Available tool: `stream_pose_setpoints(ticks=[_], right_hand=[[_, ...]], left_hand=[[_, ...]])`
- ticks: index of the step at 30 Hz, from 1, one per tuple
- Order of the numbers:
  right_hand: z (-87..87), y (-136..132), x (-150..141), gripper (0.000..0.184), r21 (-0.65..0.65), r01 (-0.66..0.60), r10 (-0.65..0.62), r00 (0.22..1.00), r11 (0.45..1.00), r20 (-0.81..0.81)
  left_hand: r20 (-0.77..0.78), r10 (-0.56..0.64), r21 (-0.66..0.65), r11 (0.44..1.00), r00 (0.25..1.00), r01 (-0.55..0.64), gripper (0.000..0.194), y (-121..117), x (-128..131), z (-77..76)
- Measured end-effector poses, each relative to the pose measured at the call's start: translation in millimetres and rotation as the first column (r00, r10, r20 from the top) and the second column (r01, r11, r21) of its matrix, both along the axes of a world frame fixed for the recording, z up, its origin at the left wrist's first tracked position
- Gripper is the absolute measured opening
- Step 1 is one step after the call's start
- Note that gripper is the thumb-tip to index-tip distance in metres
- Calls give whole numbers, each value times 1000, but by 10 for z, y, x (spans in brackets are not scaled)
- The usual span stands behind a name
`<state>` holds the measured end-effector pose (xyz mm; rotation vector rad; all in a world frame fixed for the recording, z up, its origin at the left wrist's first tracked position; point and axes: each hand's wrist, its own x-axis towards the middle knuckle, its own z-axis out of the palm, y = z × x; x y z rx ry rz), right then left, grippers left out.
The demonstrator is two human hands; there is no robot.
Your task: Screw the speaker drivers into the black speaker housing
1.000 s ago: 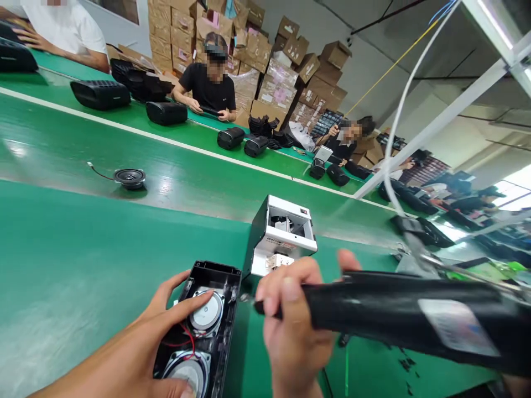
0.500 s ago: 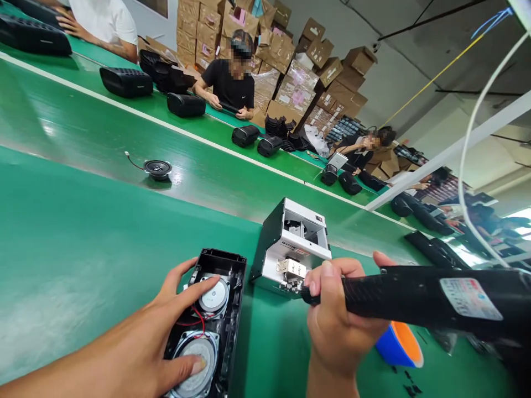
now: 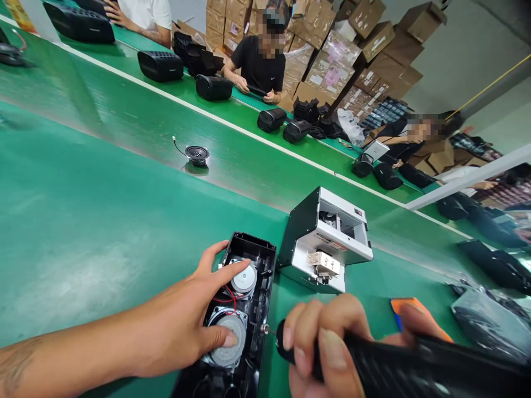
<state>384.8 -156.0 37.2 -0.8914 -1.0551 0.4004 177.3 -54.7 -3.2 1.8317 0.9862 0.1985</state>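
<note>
A black speaker housing lies open-side up on the green bench, with two round speaker drivers inside joined by red wires. My left hand grips it from the left, index finger on the upper driver and thumb on the lower driver. My right hand is closed around a black electric screwdriver, its tip pointing left. What looks like a small screw sits at the end of the bit, beside or over the housing's right edge; whether it touches is unclear.
A silver and black screw feeder stands just beyond the housing. An orange and blue container and a plastic bag lie at right. A loose speaker driver sits farther back. Co-workers sit across the bench.
The screwdriver in my right hand has moved from the feeder down and left to the housing. The view has shifted, uncovering the feeder's front. My left hand keeps its hold.
</note>
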Motion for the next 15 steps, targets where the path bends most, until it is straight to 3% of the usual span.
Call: stream_pose_setpoints(ticks=[2,15], right_hand=[[-72,107,-102,57,-6,23,-23,999,1000,-49],[-224,150,-171,50,-131,-5,-6,996,991,-87]], left_hand=[[20,13,-8,1000,1000,-13,109,1,-10,46],[32,5,-18,1000,999,-5,110,7,23,163]])
